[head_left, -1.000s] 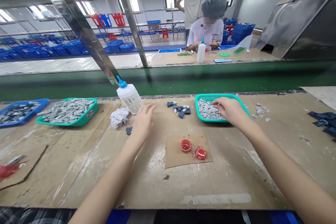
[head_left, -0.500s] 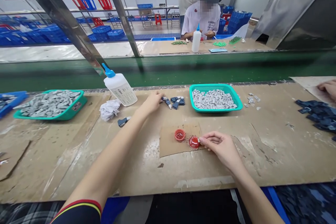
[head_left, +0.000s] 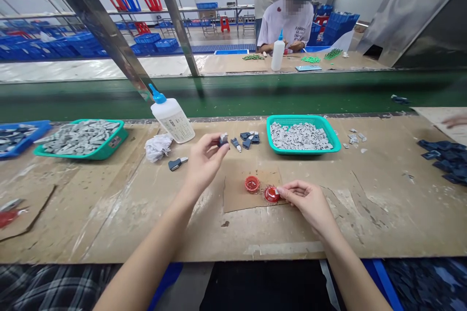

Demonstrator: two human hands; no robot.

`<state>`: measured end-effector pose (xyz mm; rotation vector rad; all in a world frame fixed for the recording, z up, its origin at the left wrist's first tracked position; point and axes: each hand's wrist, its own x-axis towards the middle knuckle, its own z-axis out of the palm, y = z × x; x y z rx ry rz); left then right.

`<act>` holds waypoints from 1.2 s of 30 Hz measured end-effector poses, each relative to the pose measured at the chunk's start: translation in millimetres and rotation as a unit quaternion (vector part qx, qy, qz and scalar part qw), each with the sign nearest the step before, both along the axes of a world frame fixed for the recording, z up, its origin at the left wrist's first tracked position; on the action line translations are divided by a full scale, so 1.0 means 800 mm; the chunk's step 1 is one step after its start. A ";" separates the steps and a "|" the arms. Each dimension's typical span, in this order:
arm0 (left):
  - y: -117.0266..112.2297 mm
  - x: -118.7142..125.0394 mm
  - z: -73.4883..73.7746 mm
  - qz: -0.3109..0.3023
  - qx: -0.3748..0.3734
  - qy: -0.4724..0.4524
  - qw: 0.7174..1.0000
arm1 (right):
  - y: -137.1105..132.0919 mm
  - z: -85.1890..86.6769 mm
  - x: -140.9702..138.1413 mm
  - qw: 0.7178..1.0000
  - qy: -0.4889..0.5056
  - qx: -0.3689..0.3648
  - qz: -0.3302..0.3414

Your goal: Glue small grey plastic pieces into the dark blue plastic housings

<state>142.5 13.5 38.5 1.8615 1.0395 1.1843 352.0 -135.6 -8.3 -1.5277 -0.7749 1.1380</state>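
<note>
My left hand [head_left: 205, 163] is raised over the bench, thumb and fingers pinching a dark blue and grey plastic part [head_left: 223, 140]. Similar dark blue parts [head_left: 250, 140] lie in a small group just to its right. Low over the bench, my right hand [head_left: 308, 201] pinches a small light grey plastic piece [head_left: 278, 192] at the edge of a round dish of red liquid [head_left: 270, 195]. Whether the piece touches the liquid I cannot tell. A second red dish [head_left: 252, 183] sits beside it, both on a cardboard square [head_left: 237, 199].
A green basket [head_left: 337, 148] of light grey pieces stands behind the dishes, another green basket [head_left: 105, 153] at left. A white bottle [head_left: 174, 119] leans near crumpled tissue [head_left: 157, 148]. One more blue part [head_left: 177, 163] lies nearby. At right, a co-worker's hand [head_left: 456, 120] is by dark parts [head_left: 445, 158].
My left hand has lifted away from the group of blue parts, moving back with one part in its fingers. My right hand stays at the right-hand red dish.
</note>
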 end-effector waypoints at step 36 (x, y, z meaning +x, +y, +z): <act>-0.158 0.019 -0.020 -0.098 -0.087 -0.151 0.980 | -0.028 0.040 -0.061 0.963 0.236 0.067 0.111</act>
